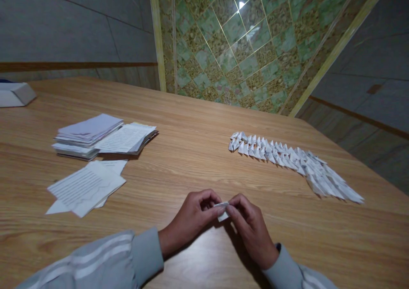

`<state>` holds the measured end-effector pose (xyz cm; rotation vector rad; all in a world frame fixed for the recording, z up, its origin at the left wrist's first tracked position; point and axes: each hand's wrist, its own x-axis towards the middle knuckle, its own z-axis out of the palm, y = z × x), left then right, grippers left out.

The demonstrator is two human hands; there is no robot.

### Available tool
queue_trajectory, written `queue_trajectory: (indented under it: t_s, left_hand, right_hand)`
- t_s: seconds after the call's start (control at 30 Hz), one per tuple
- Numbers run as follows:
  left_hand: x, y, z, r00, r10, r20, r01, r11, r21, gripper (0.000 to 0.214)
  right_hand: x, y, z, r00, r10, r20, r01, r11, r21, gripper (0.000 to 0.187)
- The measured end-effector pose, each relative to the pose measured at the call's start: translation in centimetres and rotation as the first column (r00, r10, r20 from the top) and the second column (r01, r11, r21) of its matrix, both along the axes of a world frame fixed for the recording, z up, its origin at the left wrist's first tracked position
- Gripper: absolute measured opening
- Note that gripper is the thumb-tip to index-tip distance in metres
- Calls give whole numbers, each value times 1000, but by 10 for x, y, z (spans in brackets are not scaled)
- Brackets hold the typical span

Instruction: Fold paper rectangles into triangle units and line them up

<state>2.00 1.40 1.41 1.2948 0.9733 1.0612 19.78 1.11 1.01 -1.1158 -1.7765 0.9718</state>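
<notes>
My left hand (191, 223) and my right hand (251, 229) meet near the front of the wooden table (198, 110). Both pinch a small folded piece of white paper (223, 210) between thumbs and fingertips, low over the tabletop. Both wrists wear grey sleeves with white stripes. A long row of several folded white paper pieces (294, 163) lies to the right, beyond my right hand.
A stack of printed paper slips (102, 137) lies at the left, with a few loose slips (86, 186) in front of it. A white box (14, 93) sits at the far left edge. Grey walls and a green tiled panel (243, 41) rise behind the table.
</notes>
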Motion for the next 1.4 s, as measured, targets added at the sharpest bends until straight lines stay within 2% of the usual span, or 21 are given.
queue_trajectory:
  t_s: [0.17,0.4,0.5,0.67,0.77,0.9,1.07,1.13,1.3,1.4]
  left_hand:
    - [-3,3,-1,1000,30,-6,-30,999,32,20]
    - [-6,-1,0,974,46,-224,19,960,280,21]
    - [-5,-1,0,978,15,-209,35,972,233,21]
    - [-2,2,-3,999,-32,-17,33,998,47,13]
    - [-2,5,-5,1000,-3,15,3,1000,2,16]
    - [-4,5,-5,995,70,-72,-64,995,82,14]
    - [-7,-1,0,976,67,-208,-5,959,285,10]
    - [-7,-1,0,980,66,-190,-14,964,266,9]
    - [-5,4,-5,1000,25,-19,-24,998,54,15]
    - [-7,6,-6,1000,20,-21,-18,998,66,18]
  right_hand:
    - [0,1,-1,997,-13,-76,13,1000,1,23]
    - [2,2,5,994,10,110,-21,995,102,17]
    - [2,2,4,993,5,116,-14,997,80,20]
    - [1,5,1,996,-39,-81,37,999,-22,24]
    - [0,5,1,994,-19,-107,13,998,-54,23]
    - [-1,3,3,999,32,28,-32,999,-22,19]
    - [0,1,4,993,18,119,-28,996,87,19]
    - [0,2,4,991,7,133,-26,989,142,20]
    - [1,3,5,997,-30,65,19,985,169,25]
    - [1,2,7,997,-4,82,-6,992,123,26]
